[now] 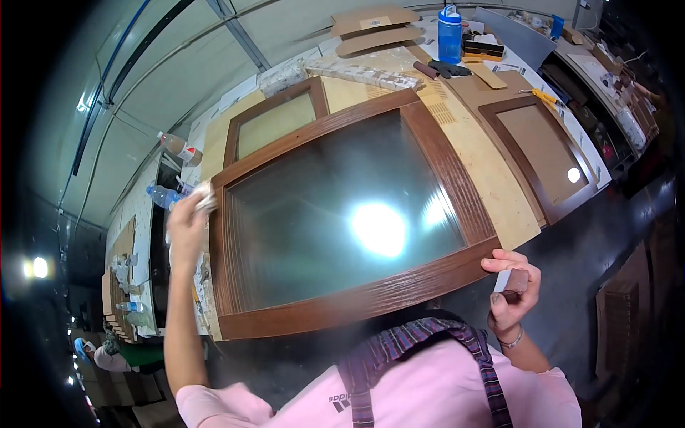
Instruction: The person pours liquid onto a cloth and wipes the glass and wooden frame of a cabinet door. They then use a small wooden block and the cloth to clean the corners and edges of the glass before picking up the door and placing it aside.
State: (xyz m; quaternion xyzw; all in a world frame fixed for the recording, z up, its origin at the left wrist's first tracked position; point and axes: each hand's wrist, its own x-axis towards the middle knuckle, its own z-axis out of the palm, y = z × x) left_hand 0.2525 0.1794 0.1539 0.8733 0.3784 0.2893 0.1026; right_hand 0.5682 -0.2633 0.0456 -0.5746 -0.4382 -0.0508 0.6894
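A large brown wooden frame (342, 312) with a glass panel (307, 214) lies flat on the workbench in front of me. The glass mirrors a bright lamp. At the frame's left edge, my left hand (187, 227) is closed on a crumpled white cloth (206, 198), which touches or nearly touches the wood. My right hand (508, 314) is beside the frame's near right corner, its fingers around a small brown block (514, 282) with a pale face. Its outstretched fingertips reach the corner of the wood.
Smaller brown frames lie beyond (275, 95) and to the right (492, 110). Plastic bottles (178, 148) stand at the left; a blue bottle (449, 39), dark gloves (448, 69) and a yellow-handled tool (546, 95) are at the back. Another person (110, 354) is at the far left.
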